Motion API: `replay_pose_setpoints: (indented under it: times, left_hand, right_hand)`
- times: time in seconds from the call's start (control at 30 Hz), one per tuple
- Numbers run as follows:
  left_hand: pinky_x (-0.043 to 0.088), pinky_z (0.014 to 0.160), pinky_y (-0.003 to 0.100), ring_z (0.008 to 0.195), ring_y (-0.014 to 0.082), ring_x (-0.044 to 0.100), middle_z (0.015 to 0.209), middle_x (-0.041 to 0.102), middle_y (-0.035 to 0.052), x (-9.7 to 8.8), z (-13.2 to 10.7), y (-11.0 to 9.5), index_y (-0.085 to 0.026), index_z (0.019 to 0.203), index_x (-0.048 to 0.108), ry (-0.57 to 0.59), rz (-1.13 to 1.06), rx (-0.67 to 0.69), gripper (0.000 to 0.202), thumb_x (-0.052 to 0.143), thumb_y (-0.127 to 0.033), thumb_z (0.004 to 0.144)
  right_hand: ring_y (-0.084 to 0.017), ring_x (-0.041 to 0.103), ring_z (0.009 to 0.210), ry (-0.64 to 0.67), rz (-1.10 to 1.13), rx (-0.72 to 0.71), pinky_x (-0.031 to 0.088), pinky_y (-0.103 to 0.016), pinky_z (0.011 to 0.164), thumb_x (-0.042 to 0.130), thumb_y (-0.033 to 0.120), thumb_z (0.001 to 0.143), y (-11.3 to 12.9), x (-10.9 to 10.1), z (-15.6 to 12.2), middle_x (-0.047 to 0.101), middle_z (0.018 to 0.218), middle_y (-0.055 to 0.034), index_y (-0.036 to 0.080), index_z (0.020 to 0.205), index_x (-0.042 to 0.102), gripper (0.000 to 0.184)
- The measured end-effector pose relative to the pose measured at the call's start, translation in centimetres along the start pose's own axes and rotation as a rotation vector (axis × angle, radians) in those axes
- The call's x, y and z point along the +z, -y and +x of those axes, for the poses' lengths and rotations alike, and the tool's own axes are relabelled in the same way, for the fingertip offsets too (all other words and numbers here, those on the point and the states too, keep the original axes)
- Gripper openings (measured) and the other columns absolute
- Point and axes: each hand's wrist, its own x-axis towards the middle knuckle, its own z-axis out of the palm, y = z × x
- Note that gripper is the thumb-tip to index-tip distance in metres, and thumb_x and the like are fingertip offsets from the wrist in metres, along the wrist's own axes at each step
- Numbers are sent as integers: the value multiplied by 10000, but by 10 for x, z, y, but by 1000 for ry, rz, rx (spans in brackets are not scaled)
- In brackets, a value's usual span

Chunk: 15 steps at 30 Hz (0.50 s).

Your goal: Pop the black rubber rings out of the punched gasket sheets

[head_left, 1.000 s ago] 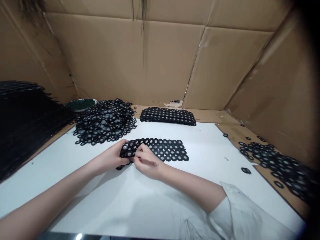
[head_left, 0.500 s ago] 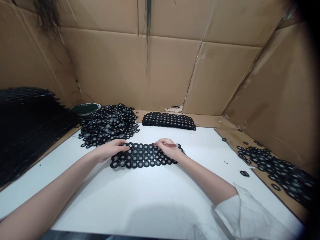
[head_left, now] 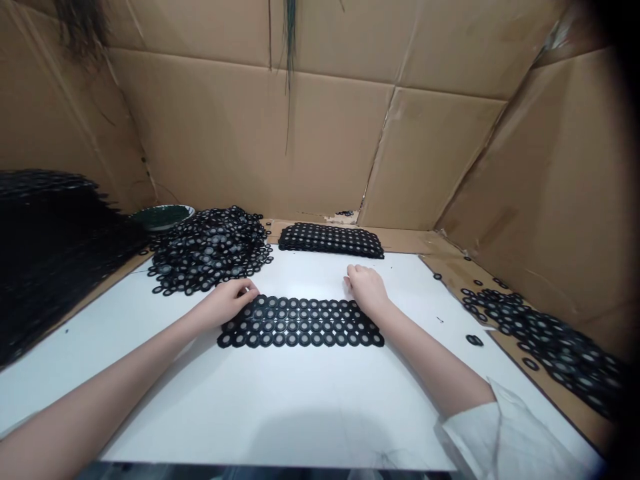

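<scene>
A strip of black rings (head_left: 300,326) with pale centres, joined in rows, lies flat on the white board (head_left: 300,393) in front of me. At its upper left corner my left hand (head_left: 229,301) has thumb and forefinger closed on the edge. My right hand (head_left: 367,287) is just above the strip's upper right end, fingers curled in. Whatever its fingers hold, if anything, is hidden; the reddish-brown slim handle seen earlier does not show.
A heap of loose black rings (head_left: 210,250) is at the back left, near a bowl with dark green contents (head_left: 163,217). A folded ring panel (head_left: 330,240) rests at the back. More rings (head_left: 545,340) lie right. A dark stack (head_left: 60,247) fills the left. Cardboard walls (head_left: 240,133) surround the board.
My right hand has come up off the strip and moved right, its slim handle no longer visible. The strip now lies flatter and more fully exposed. My left hand stays at its left corner.
</scene>
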Motion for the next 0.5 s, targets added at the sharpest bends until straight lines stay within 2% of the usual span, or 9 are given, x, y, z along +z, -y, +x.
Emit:
replay_pose_setpoints:
  times: [0.07, 0.2, 0.33, 0.5]
  left_hand:
    - [396, 740, 294, 845, 213, 564, 864, 647, 8, 2, 1, 3, -220, 779, 595, -27, 33, -8, 303, 366, -418, 776]
    - [399, 723, 299, 820, 213, 569, 834, 650, 18, 7, 3, 7, -212, 777, 594, -79, 62, 11, 277, 370, -375, 770]
    - [397, 722, 317, 819, 225, 566, 835, 645, 38, 13, 2, 4, -206, 803, 578, -113, 97, 32, 280, 352, -369, 778]
    - [387, 746, 331, 855, 239, 549, 871, 620, 64, 16, 2, 1, -197, 787, 569, -102, 132, 62, 316, 320, -391, 801]
  right_hand:
    - [-220, 586, 705, 8, -20, 43, 355, -284, 616, 475, 258, 805, -5, 2, 3, 622, 764, -152, 107, 769, 564, 179]
    - [-239, 595, 710, 28, -44, 74, 366, -304, 634, 495, 419, 780, -11, 6, 4, 627, 744, -156, 99, 745, 592, 335]
    - [-235, 599, 738, 57, -32, 43, 370, -301, 647, 471, 538, 747, -17, 13, 7, 633, 764, -154, 111, 752, 600, 446]
    - [-230, 603, 717, 103, 0, 7, 370, -301, 650, 440, 670, 661, -26, 23, 14, 642, 765, -138, 137, 756, 579, 559]
